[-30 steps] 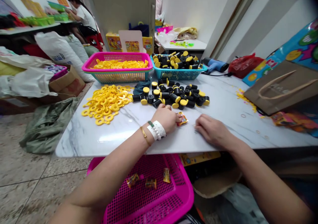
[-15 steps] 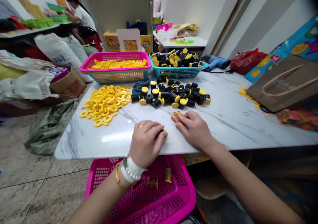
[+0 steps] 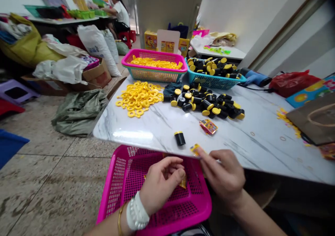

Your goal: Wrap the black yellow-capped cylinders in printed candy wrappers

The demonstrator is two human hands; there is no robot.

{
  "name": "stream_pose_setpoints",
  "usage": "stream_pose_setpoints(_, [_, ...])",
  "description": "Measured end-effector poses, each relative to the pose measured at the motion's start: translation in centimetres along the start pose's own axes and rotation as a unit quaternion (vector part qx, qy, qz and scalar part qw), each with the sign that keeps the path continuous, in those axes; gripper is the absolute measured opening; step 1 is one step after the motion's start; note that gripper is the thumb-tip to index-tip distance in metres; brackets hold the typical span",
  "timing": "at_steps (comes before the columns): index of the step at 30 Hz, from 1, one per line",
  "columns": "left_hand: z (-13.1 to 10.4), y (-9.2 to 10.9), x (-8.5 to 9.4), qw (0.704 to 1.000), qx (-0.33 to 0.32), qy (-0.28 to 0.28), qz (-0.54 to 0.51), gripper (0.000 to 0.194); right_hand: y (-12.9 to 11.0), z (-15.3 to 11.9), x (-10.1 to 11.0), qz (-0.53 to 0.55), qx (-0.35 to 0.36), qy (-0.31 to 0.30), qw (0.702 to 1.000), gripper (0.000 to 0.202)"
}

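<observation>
My left hand [image 3: 161,183], with loosely curled fingers, is over the pink basket [image 3: 107,187] below the table edge. Nothing shows in its grasp. A yellow printed packet [image 3: 183,182] shows just past its thumb, partly hidden. At the table's front edge, the fingertips of my right hand [image 3: 222,173] are on a small flat yellow packet [image 3: 195,149]. Between the hands and the heap stands a black cylinder with a yellow cap [image 3: 179,138]. To its right lie colourful printed packets [image 3: 208,127], apparently stacked.
Yellow ring pieces [image 3: 138,98] and black yellow-capped cylinders [image 3: 209,101] lie heaped on the marble-patterned table [image 3: 146,135]. Behind them stand a pink basket [image 3: 157,54] of yellow pieces and a teal basket [image 3: 214,81] of cylinders. A paper bag [image 3: 314,117] is at right. Another person [image 3: 120,13] sits far left.
My left hand has drawn back from the tabletop to over the pink basket; the cylinder now stands alone. My right hand has left the printed packets and come nearer with a yellow one. The view has turned left.
</observation>
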State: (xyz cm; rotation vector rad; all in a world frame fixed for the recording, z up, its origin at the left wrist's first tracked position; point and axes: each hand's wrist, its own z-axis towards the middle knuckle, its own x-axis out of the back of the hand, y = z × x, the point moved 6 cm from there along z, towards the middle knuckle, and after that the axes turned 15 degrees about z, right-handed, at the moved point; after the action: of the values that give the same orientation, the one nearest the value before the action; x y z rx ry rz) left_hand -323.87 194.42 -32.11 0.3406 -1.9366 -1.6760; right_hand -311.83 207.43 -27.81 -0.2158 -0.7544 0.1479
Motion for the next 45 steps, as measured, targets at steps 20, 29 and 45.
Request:
stream_pose_setpoints(20, [-4.3, 0.6, 4.0, 0.96, -0.057, 0.247, 0.12, 0.009, -2.5, -2.7, -6.9, 0.417, -0.411, -0.067, 0.808, 0.025])
stream_pose_setpoints(29, [-5.0, 0.6, 3.6, 0.963, -0.046, 0.246, 0.102, 0.007, -4.8, -0.8, -5.9, 0.281, -0.216, -0.04, 0.934, 0.026])
stream_pose_setpoints(45, [-5.1, -1.1, 3.6, 0.966, 0.008, 0.257, 0.043, 0.007, -6.3, -1.1, -7.2, 0.221, -0.097, -0.045, 0.969, 0.016])
